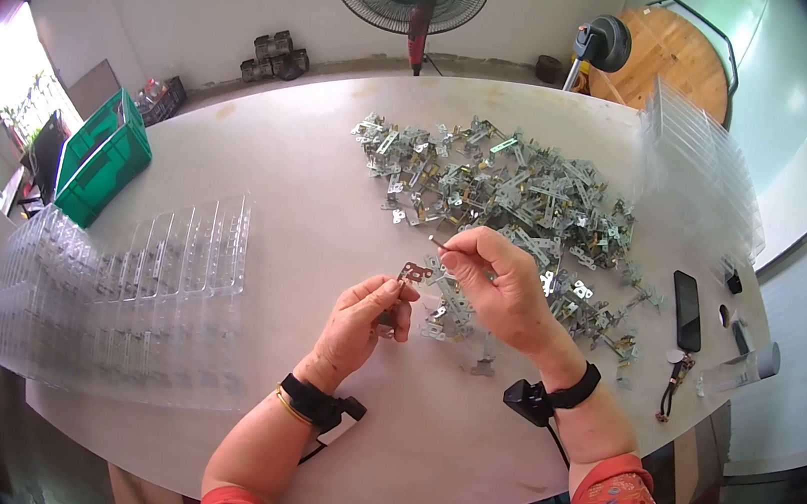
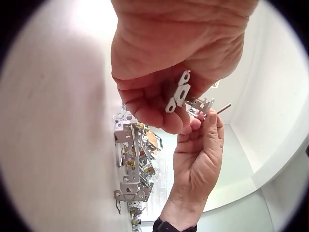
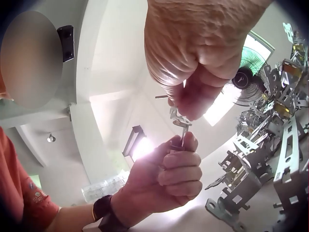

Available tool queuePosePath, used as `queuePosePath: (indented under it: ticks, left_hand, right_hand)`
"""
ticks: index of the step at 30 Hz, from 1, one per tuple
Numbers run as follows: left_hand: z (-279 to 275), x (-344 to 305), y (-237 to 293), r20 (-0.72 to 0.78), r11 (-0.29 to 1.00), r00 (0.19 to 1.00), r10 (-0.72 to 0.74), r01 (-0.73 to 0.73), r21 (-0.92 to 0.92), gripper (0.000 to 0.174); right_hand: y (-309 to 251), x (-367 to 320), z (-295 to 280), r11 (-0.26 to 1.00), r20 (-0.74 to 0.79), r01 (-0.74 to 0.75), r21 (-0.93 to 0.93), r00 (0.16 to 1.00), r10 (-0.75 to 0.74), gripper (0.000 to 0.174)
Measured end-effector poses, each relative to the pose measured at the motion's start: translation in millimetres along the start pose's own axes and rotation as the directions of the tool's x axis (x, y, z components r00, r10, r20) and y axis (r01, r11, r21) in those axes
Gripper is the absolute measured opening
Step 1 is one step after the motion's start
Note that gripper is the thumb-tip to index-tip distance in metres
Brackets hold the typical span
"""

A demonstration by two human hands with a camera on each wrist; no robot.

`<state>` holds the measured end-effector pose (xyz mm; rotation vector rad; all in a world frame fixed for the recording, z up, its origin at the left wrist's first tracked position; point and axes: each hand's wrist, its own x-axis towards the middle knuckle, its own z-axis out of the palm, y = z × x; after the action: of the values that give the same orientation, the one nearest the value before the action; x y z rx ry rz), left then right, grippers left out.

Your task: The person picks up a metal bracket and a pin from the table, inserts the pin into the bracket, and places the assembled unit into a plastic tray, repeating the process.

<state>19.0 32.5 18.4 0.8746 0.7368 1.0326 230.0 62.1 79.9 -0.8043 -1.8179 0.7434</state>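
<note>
My left hand (image 1: pixel 355 322) grips a small stamped metal bracket (image 1: pixel 414 272) between thumb and fingers, its upper end sticking out above them. In the left wrist view, a flat holed plate of the bracket (image 2: pixel 179 94) shows under the palm. Close above and to the right, my right hand (image 1: pixel 500 284) pinches a short thin metal pin (image 1: pixel 437 242) with thumb and forefinger. The pin (image 2: pixel 224 108) points out past the fingertips in the left wrist view. From the right wrist, the right fingertips appear right at the bracket's top (image 3: pixel 181 121). A large pile of similar metal brackets (image 1: pixel 512 185) lies just beyond both hands.
Clear plastic compartment trays (image 1: pixel 173 244) stand at the left of the table, with another stack (image 1: pixel 700 173) at the back right. A phone (image 1: pixel 687 309) and a clear bottle (image 1: pixel 741 371) lie on the right. A green crate (image 1: pixel 104 165) is at the far left.
</note>
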Motion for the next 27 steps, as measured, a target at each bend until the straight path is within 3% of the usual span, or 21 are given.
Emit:
queuePosePath:
  ticks: [2,7,10,14,16,27]
  left_hand:
    - [2,2,-1,-0.017,1.0,1.0,0.021,-0.021,-0.01,0.032]
    - [10,-1,1,-0.071,0.998,0.996,0.055,-0.056,-0.009,0.029]
    - [14,-7,3,-0.107,0.998,0.993,0.054,-0.051,0.034,0.028]
    - [20,-17,1,-0.119,0.997,0.992,0.041,-0.048,-0.053,0.027]
    - [19,-23,-1,-0.116,0.995,0.993,0.034,-0.044,-0.09,0.026]
    - [8,-32,-7,-0.154,0.99,0.986,0.071,-0.088,-0.106,0.025]
  right_hand:
    - [-1,-1,-2,1.0,-0.051,-0.013,0.003,0.999,0.014,0.006]
    - [-11,-9,-4,0.986,-0.006,-0.165,-0.007,0.986,0.165,0.005]
    - [-21,-13,-5,0.984,0.04,-0.171,-0.058,0.984,0.174,0.006]
    - [-23,-18,-2,0.985,0.084,-0.138,-0.106,0.986,0.147,0.007]
    - [-28,-18,-2,0.973,0.123,-0.194,-0.123,0.97,0.209,0.007]
    - [-20,-24,13,0.964,0.165,-0.196,-0.179,0.96,0.226,0.006]
